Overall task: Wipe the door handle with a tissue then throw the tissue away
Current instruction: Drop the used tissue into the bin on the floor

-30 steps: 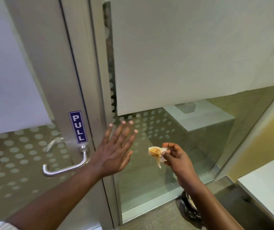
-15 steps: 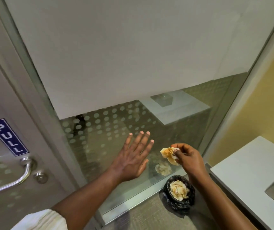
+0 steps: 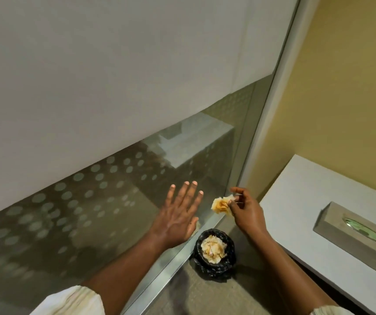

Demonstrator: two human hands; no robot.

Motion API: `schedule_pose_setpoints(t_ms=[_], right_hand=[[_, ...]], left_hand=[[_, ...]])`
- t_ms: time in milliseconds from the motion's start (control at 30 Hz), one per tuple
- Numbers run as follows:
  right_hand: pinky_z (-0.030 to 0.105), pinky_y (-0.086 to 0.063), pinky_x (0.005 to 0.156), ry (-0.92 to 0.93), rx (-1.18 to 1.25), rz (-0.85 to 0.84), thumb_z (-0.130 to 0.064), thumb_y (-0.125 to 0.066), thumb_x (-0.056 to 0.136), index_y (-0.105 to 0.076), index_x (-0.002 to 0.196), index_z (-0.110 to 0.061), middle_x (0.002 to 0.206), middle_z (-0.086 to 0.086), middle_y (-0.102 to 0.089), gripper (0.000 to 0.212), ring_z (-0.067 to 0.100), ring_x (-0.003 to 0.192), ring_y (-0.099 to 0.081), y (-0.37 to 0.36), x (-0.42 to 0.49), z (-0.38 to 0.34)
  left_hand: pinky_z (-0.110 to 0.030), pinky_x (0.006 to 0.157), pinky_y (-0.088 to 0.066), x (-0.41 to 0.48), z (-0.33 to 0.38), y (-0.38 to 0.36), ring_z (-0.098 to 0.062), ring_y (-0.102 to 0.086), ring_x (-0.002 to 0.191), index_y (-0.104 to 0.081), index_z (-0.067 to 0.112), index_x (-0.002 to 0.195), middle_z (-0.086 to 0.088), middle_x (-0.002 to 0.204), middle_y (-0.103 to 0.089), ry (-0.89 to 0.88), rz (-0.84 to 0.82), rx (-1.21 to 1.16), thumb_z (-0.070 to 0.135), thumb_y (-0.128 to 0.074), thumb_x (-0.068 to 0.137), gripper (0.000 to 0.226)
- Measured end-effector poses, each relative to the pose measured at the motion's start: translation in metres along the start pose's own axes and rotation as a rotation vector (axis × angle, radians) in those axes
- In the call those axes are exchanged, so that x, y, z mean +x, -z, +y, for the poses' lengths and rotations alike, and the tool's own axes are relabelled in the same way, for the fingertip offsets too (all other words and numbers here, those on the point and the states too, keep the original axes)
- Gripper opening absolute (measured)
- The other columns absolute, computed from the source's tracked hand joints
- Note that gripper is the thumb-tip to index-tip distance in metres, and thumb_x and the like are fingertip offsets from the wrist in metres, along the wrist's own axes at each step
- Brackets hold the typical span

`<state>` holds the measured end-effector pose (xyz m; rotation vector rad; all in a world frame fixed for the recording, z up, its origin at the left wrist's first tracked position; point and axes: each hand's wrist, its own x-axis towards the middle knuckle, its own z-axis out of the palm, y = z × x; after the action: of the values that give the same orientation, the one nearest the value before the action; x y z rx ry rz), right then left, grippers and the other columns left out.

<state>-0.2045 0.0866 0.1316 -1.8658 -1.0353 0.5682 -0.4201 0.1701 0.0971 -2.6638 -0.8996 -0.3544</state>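
A tall glass partition [image 3: 137,212] fills the view, frosted white up top, spotted with pale dots lower down, its metal bottom rail [image 3: 168,267] running diagonally over grey carpet [image 3: 205,296]. To the right of the glass stands a yellow wall [image 3: 353,87], and below that a white desk [image 3: 296,219] carrying a grey tissue box [image 3: 355,237], well right of the glass. Down on the carpet, just beside the rail, sits a small bin [image 3: 214,253] lined with a black bag, crumpled tissues already heaped inside. The left hand [image 3: 177,214] is spread flat, fingers wide, in front of the glass and gripping nothing; whether the palm actually touches the pane, I can't tell. Cream sleeves [image 3: 68,301] show at the bottom edge. The right hand [image 3: 246,212] is up just right of the glass edge, fingertips pinched together on a crumpled, yellow-stained tissue [image 3: 222,204]. That tissue hangs in the air above the bin, between the two hands, clear of the pile below.
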Motion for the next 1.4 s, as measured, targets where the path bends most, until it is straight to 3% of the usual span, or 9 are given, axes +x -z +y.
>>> schedule_pose_setpoints(t_ms=[133,367,667,867,1000,1133,1200,1333,1400], right_hand=[[0.019,-0.050,0.072,-0.062,-0.053,0.029,-0.018,-0.063,0.097,-0.067,0.122,-0.021,0.106,0.000,-0.072,0.026,0.006,0.088,-0.064,-0.004,0.027,0.026],[0.033,-0.059,0.079,-0.125,-0.112,0.045,-0.018,-0.068,0.094,-0.074,0.098,-0.018,0.094,-0.005,-0.070,0.007,0.009,0.085,-0.067,-0.018,0.068,0.073],[0.022,-0.048,0.068,-0.118,-0.209,0.014,-0.021,-0.063,0.096,-0.065,0.105,-0.022,0.094,-0.006,-0.068,0.009,0.009,0.082,-0.061,-0.072,0.100,0.174],[0.025,-0.051,0.071,-0.188,-0.168,0.014,-0.022,-0.063,0.096,-0.061,0.100,-0.023,0.091,-0.008,-0.067,0.004,0.003,0.081,-0.060,-0.131,0.118,0.280],[0.031,-0.049,0.075,-0.234,-0.188,-0.008,-0.023,-0.066,0.094,-0.066,0.096,-0.019,0.093,-0.003,-0.068,0.005,0.015,0.087,-0.062,-0.175,0.136,0.355],[0.032,-0.052,0.078,-0.301,-0.189,-0.040,-0.026,-0.065,0.095,-0.062,0.091,-0.028,0.101,-0.001,-0.065,0.006,0.016,0.087,-0.064,-0.217,0.148,0.424],[0.033,-0.053,0.079,-0.346,-0.172,-0.046,-0.026,-0.064,0.096,-0.062,0.089,-0.029,0.102,-0.002,-0.065,0.009,0.016,0.087,-0.065,-0.237,0.154,0.455],[0.031,-0.051,0.076,-0.411,-0.104,-0.048,-0.021,-0.059,0.099,-0.066,0.096,-0.021,0.099,0.000,-0.070,0.007,0.021,0.088,-0.067,-0.268,0.165,0.500],[0.029,-0.051,0.081,-0.482,-0.058,-0.079,-0.019,-0.055,0.101,-0.066,0.110,-0.020,0.108,0.002,-0.072,0.015,0.023,0.095,-0.068,-0.280,0.169,0.517]], left_hand=[[-0.060,0.125,-0.012,0.030,-0.002,-0.035,-0.037,-0.022,0.157,-0.038,0.010,0.161,-0.021,0.170,-0.022,-0.059,-0.047,-0.032,0.050,-0.040,0.098,0.074],[-0.060,0.123,-0.014,0.072,0.008,-0.098,-0.039,-0.030,0.155,-0.041,0.008,0.159,-0.022,0.168,-0.028,-0.099,-0.092,-0.089,0.046,-0.039,0.098,0.072],[-0.058,0.122,-0.015,0.086,0.037,-0.222,-0.039,-0.036,0.151,-0.040,0.006,0.157,-0.023,0.163,-0.038,-0.026,-0.151,-0.202,0.045,-0.038,0.098,0.070],[-0.052,0.125,0.000,0.066,0.061,-0.324,-0.040,-0.037,0.150,-0.043,0.005,0.157,-0.023,0.164,-0.037,-0.032,-0.214,-0.202,0.045,-0.037,0.098,0.071],[-0.058,0.127,-0.010,0.034,0.078,-0.399,-0.040,-0.033,0.153,-0.044,0.004,0.157,-0.024,0.166,-0.031,-0.040,-0.261,-0.223,0.044,-0.043,0.098,0.071],[-0.063,0.120,-0.031,0.011,0.100,-0.464,-0.042,-0.044,0.146,-0.049,0.003,0.154,-0.025,0.160,-0.042,-0.010,-0.362,-0.256,0.045,-0.043,0.094,0.074],[-0.063,0.116,-0.034,0.004,0.108,-0.491,-0.042,-0.047,0.143,-0.048,0.003,0.154,-0.025,0.158,-0.045,-0.003,-0.401,-0.255,0.047,-0.043,0.093,0.075],[-0.060,0.121,-0.028,-0.010,0.119,-0.539,-0.041,-0.048,0.143,-0.048,0.004,0.155,-0.023,0.156,-0.048,0.000,-0.409,-0.248,0.048,-0.043,0.093,0.076],[-0.058,0.121,-0.021,-0.015,0.123,-0.554,-0.042,-0.048,0.143,-0.047,0.004,0.154,-0.023,0.156,-0.047,-0.005,-0.399,-0.244,0.048,-0.044,0.094,0.075]])
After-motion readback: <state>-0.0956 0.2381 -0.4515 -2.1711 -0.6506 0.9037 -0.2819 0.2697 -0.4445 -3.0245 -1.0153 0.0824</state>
